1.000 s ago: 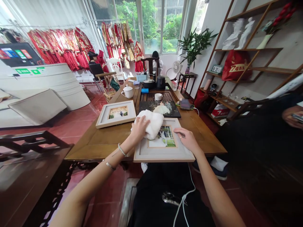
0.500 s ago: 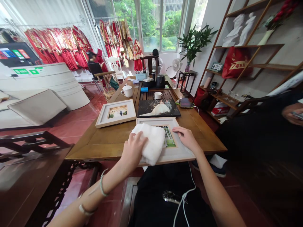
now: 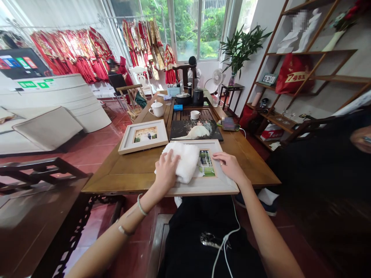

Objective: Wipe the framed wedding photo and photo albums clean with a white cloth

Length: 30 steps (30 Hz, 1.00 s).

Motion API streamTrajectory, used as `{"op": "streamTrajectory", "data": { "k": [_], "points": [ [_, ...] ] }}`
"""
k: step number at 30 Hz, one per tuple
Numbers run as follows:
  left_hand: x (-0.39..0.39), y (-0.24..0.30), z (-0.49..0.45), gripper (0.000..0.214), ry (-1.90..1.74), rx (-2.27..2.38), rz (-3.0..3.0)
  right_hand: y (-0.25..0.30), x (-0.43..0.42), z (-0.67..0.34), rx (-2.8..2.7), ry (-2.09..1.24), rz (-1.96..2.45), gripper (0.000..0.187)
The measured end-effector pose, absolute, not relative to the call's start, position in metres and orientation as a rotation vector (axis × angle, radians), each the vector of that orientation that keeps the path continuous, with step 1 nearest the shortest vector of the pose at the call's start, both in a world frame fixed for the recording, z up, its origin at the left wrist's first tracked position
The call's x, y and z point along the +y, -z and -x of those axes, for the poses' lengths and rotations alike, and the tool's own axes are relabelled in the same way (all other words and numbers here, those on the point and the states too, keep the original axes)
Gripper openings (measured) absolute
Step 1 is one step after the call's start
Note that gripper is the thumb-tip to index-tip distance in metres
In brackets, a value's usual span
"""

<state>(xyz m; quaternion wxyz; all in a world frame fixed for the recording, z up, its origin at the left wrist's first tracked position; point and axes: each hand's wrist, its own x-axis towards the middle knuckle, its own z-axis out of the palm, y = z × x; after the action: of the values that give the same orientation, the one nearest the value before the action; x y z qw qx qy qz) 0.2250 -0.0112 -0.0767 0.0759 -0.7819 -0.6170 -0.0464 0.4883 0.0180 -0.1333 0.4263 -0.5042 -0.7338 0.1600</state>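
Observation:
A white fluffy cloth [image 3: 185, 162] lies under my left hand [image 3: 167, 168], whose fingers are curled onto it. The cloth covers the left part of a pale-framed picture [image 3: 228, 185] at the table's near edge; part of its green and white photo shows on the right. My right hand [image 3: 228, 165] rests on the frame's right side, fingers stretched out toward the photo, holding nothing. Just beyond lies a dark picture panel [image 3: 195, 130] showing a white dress. To its left is a second framed photo [image 3: 144, 136].
On the wooden table [image 3: 116, 173] stand a lidded white mug [image 3: 157, 109], a small white cup [image 3: 195, 115], a blue box [image 3: 177, 107] and a black pot [image 3: 198, 96]. A phone-like device [image 3: 230, 124] with a cable lies right. A person in dark clothes [image 3: 315, 162] is at the right.
My left hand has moved the cloth slightly away from me and to the left, uncovering more of the photo. My right hand stays on the frame's right side.

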Motion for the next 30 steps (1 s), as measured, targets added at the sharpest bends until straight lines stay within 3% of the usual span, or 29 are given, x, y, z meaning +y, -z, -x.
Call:
{"op": "streamTrajectory", "data": {
  "k": [7,15,22,30],
  "points": [
    [0.046,0.08,-0.228,0.035,0.329,-1.692,2.309,0.136,0.016,-0.489,-1.869,-0.394,1.28,0.045],
    [0.049,0.081,-0.218,0.031,0.449,-1.635,2.446,0.136,0.015,-0.486,-1.81,-0.404,1.306,0.045],
    [0.011,0.068,-0.21,0.026,0.53,-1.64,2.558,0.138,0.016,-0.486,-1.776,-0.42,1.287,0.044],
    [-0.066,0.066,-0.204,0.033,0.34,-1.769,2.534,0.14,0.016,-0.487,-1.765,-0.442,1.266,0.041]
  ]
}}
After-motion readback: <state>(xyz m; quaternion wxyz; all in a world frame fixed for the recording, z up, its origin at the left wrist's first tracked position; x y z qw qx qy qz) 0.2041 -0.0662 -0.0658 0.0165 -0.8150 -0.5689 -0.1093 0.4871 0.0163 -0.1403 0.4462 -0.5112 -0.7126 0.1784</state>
